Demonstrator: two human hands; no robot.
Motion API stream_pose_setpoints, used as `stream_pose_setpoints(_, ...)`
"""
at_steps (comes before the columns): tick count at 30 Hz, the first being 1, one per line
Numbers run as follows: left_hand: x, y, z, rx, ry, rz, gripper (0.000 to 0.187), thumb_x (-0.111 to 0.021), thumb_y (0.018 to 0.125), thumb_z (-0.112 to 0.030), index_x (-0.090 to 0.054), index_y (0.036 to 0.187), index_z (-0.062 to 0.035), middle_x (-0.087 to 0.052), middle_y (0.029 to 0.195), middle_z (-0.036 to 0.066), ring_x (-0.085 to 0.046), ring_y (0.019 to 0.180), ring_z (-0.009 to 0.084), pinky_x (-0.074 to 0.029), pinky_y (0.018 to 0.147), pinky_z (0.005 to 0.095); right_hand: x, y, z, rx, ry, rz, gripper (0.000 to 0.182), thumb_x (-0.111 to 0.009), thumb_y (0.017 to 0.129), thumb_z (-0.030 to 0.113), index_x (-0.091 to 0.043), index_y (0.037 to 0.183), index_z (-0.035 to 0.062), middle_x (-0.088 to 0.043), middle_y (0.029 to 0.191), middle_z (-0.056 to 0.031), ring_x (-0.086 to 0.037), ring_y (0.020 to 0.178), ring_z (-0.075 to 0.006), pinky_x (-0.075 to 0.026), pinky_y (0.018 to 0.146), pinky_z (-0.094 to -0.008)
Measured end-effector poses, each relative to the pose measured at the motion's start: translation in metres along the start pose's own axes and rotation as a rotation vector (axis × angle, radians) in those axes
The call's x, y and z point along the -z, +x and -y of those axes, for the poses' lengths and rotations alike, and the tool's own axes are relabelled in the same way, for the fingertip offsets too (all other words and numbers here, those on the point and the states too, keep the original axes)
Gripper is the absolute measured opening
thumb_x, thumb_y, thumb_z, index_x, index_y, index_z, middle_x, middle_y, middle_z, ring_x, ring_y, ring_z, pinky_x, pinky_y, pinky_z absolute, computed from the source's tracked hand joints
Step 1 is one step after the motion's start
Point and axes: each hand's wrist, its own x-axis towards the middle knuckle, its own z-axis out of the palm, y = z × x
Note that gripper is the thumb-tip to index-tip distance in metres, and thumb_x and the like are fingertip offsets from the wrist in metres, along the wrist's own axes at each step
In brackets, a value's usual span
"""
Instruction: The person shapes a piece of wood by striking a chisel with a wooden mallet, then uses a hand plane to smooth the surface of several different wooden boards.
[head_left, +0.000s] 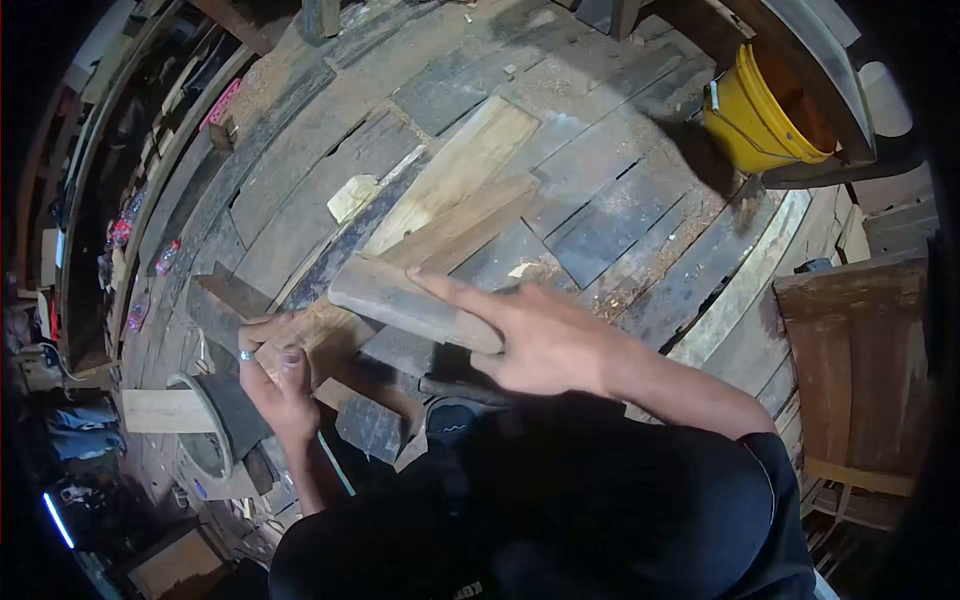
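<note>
1. Head view, right hand: your right hand (545,340) is wrapped around a thick, rounded wooden mallet (410,303). The index finger lies straight along its upper side and the other fingers curl about its near end. The mallet is tilted, and its far end points up and to the left.
2. Head view, left hand: your left hand (277,375), with a ring on one finger, pinches the near end of a pale wood strip (425,245). The thumb lies on top and the fingers are closed on the edge.
3. Head view, workpiece: the strip runs from your left hand diagonally up and to the right across the dark plank floor (600,190). The mallet crosses above its lower part. Whether the two touch cannot be told.
4. Head view, surroundings: a second pale board (465,165) lies just beyond the strip, roughly parallel to it. A yellow bucket (755,115) lies tipped on its side at the upper right, well apart from both hands. A short wooden block (165,410) sits to the left of your left hand.
5. Head view, foreground: your dark clothing fills the lower part of the frame.
</note>
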Motion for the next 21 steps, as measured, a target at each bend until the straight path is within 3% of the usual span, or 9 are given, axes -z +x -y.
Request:
stream_pose_setpoints(1,-0.001,-0.001,-0.001,-0.001,0.014,-0.001,0.059,-0.061,0.102,-0.054,-0.061,0.115,0.0042,-0.064,0.109,0.015,-0.061,0.103,0.0223,-0.047,0.096,0.0369,-0.007,0.008,-0.02,0.082,0.002,-0.077,0.09,-0.069,0.089,0.02,-0.027,0.168,0.0362,-0.075,0.093,-0.0248,-0.074,0.087,-0.0398,-0.06,0.089,-0.0484)
stream_pose_setpoints(3,-0.004,-0.003,0.003,0.016,-0.122,-0.048,0.078,-0.055,0.099,-0.072,-0.06,0.119,0.003,-0.065,0.11,0.013,-0.062,0.104,0.021,-0.048,0.094,0.0361,0.009,0.024,-0.05,-0.161,-0.039,-0.195,0.09,-0.071,0.09,0.023,-0.028,0.168,0.0323,-0.075,0.104,-0.0264,-0.074,0.094,-0.0407,-0.058,0.092,-0.0471)
stream_pose_setpoints(4,-0.005,-0.007,-0.001,0.142,-0.281,-0.051,0.082,-0.043,0.102,-0.076,-0.061,0.121,0.0022,-0.067,0.116,0.016,-0.064,0.107,0.0252,-0.05,0.098,0.0388,0.006,0.043,-0.108,-0.093,-0.083,-0.309,0.09,-0.066,0.086,0.026,-0.027,0.168,0.0239,-0.073,0.105,-0.033,-0.072,0.098,-0.0494,-0.057,0.093,-0.0514)
stream_pose_setpoints(7,-0.011,-0.007,-0.002,0.17,-0.476,-0.105,0.068,-0.03,0.112,-0.059,-0.059,0.127,0.0007,-0.068,0.115,0.018,-0.065,0.106,0.0265,-0.049,0.1,0.0411,0.02,0.065,-0.173,-0.27,-0.211,-0.402,0.09,-0.062,0.09,0.024,-0.019,0.169,0.0179,-0.07,0.119,-0.0343,-0.068,0.113,-0.0495,-0.055,0.099,-0.0511)
stream_pose_setpoints(12,-0.021,0.014,-0.015,0.143,-0.44,-0.192,0.059,-0.03,0.114,-0.05,-0.056,0.132,0.0002,-0.068,0.119,0.019,-0.063,0.113,0.0262,-0.047,0.103,0.0401,0.001,0.007,0.007,-0.012,-0.103,-0.034,0.093,-0.064,0.097,0.031,-0.007,0.17,0.0227,-0.073,0.09,-0.0308,-0.072,0.083,-0.0508,-0.061,0.089,-0.055)
stream_pose_setpoints(15,-0.021,0.011,-0.022,0.139,-0.387,-0.209,0.059,-0.032,0.115,-0.05,-0.053,0.138,-0.0003,-0.067,0.122,0.018,-0.061,0.119,0.0262,-0.046,0.108,0.0408,-0.005,-0.016,0.051,0.205,-0.197,0.156,0.092,-0.064,0.096,0.027,-0.008,0.17,0.0272,-0.072,0.077,-0.0268,-0.072,0.071,-0.0495,-0.063,0.083,-0.0569)
stream_pose_setpoints(16,-0.022,0.011,-0.023,0.146,-0.391,-0.21,0.06,-0.031,0.115,-0.051,-0.053,0.138,-0.0004,-0.066,0.123,0.018,-0.061,0.119,0.0259,-0.046,0.108,0.0407,-0.008,-0.008,0.036,0.31,-0.193,0.068,0.094,-0.065,0.095,0.025,-0.007,0.17,0.0307,-0.072,0.079,-0.0273,-0.073,0.072,-0.048,-0.064,0.08,-0.0557)
stream_pose_setpoints(19,-0.02,0.006,-0.016,0.135,-0.374,-0.226,0.062,-0.03,0.114,-0.053,-0.052,0.138,-0.0007,-0.065,0.123,0.017,-0.061,0.119,0.0252,-0.046,0.107,0.04,-0.001,0.025,-0.027,0.049,-0.189,-0.13,0.093,-0.066,0.094,0.023,-0.011,0.17,0.0216,-0.074,0.1,-0.0324,-0.073,0.088,-0.0494,-0.06,0.088,-0.0547)
stream_pose_setpoints(21,-0.019,0.0,-0.011,0.183,-0.361,-0.226,0.063,-0.03,0.114,-0.054,-0.052,0.139,-0.0005,-0.065,0.122,0.016,-0.061,0.117,0.0249,-0.047,0.106,0.0397,0.012,0.051,-0.093,-0.089,-0.232,-0.234,0.092,-0.064,0.093,0.021,-0.012,0.17,0.0184,-0.073,0.095,-0.0331,-0.073,0.085,-0.0484,-0.061,0.085,-0.0543)
